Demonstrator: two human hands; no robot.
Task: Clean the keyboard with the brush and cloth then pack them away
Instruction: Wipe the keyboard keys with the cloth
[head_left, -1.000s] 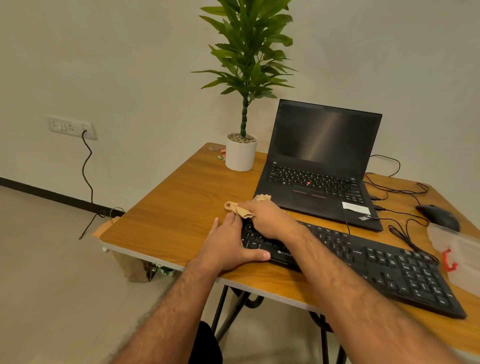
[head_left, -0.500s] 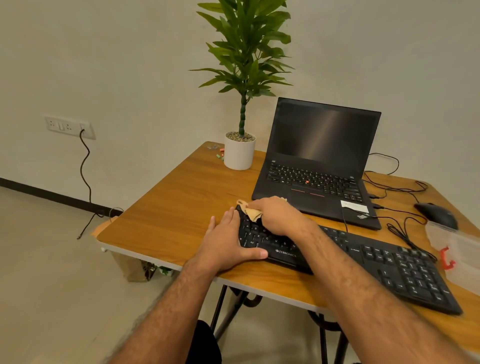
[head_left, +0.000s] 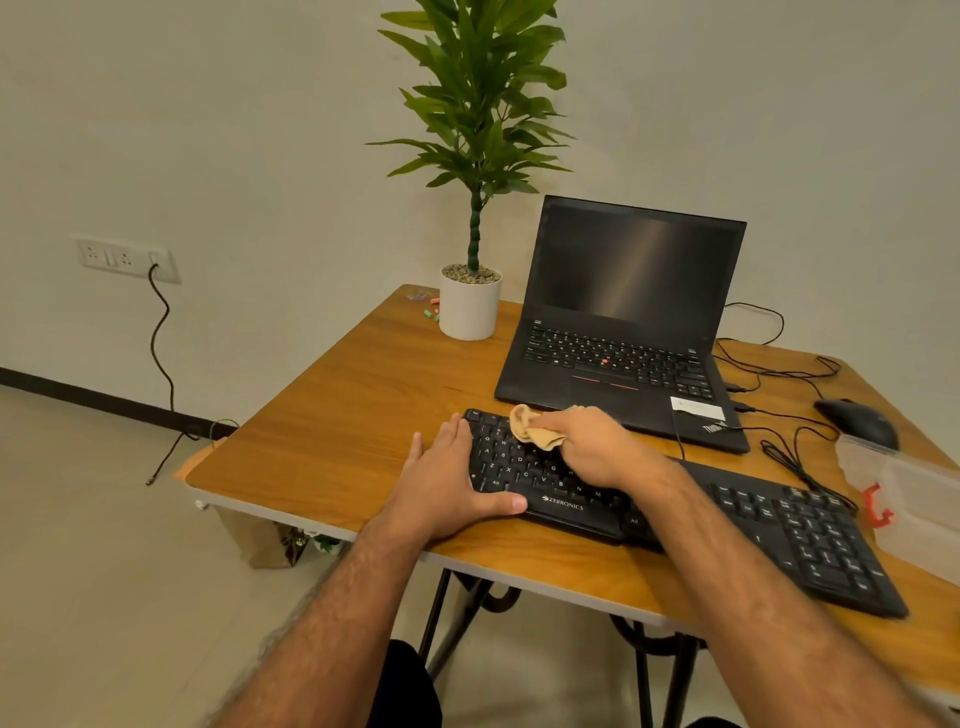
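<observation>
A black Zebronics keyboard lies slanted along the front of the wooden table. My right hand presses a bunched tan cloth onto the keys near the keyboard's upper left part. My left hand lies flat on the table against the keyboard's left end, with the thumb along its front edge. No brush is visible.
An open black laptop stands just behind the keyboard. A potted plant sits at the back left, small coloured bits beside it. At the right are a black mouse, tangled cables and a clear plastic box with a red clasp.
My right hand has slid the cloth rightward from the keyboard's left corner onto the keys. My left hand has stayed at the keyboard's left end.
</observation>
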